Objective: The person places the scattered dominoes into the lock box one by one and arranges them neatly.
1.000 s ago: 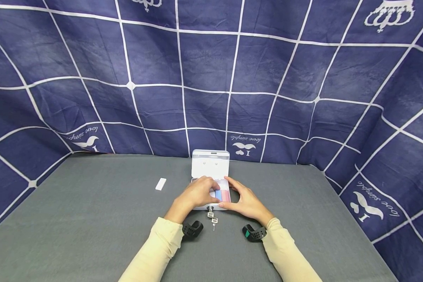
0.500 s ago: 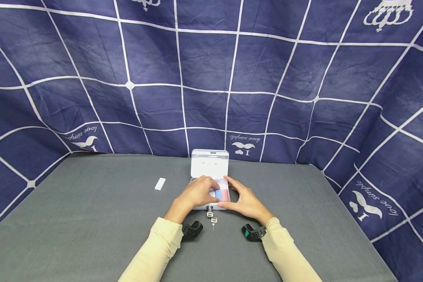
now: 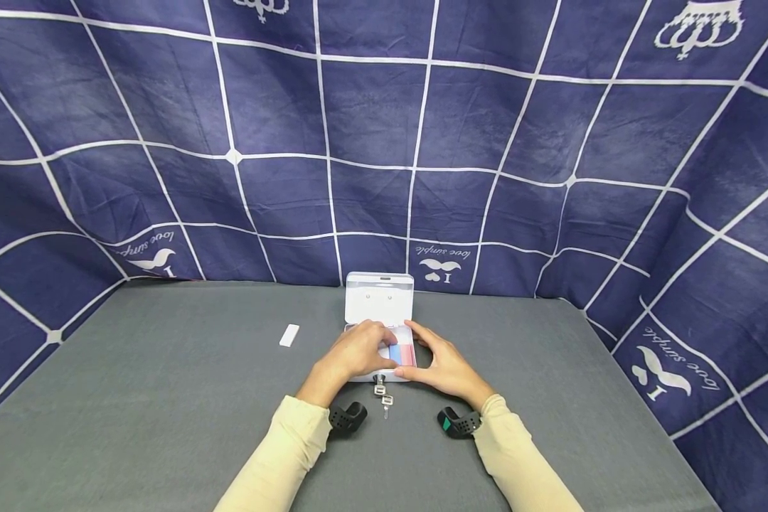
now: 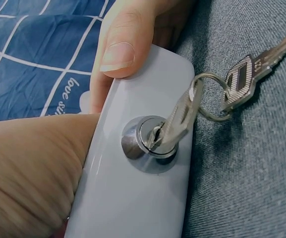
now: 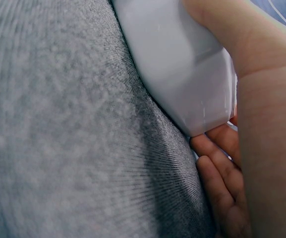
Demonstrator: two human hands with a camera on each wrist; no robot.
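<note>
A small white lockable box (image 3: 379,302) stands with its lid raised on the grey table. Blue (image 3: 395,354) and pink (image 3: 407,355) rectangular pieces lie side by side at the right of its inside. Reaching into the box, my left hand (image 3: 357,350) has thumb and forefinger at the two ends of the blue piece; its other fingertips are hidden. My right hand (image 3: 446,365) grips the box's right side, thumb at the front, fingers round the back. In the left wrist view a key (image 4: 182,116) sits in the front lock (image 4: 147,139), with a second key (image 4: 252,72) hanging from its ring.
A white flat rectangular piece (image 3: 289,335) lies on the grey tabletop (image 3: 166,398) left of the box. A blue curtain (image 3: 371,199) with white lines hangs behind the table and along its sides.
The view has shifted very slightly. Both hands keep their places at the box, and the white piece on the table stays put.
</note>
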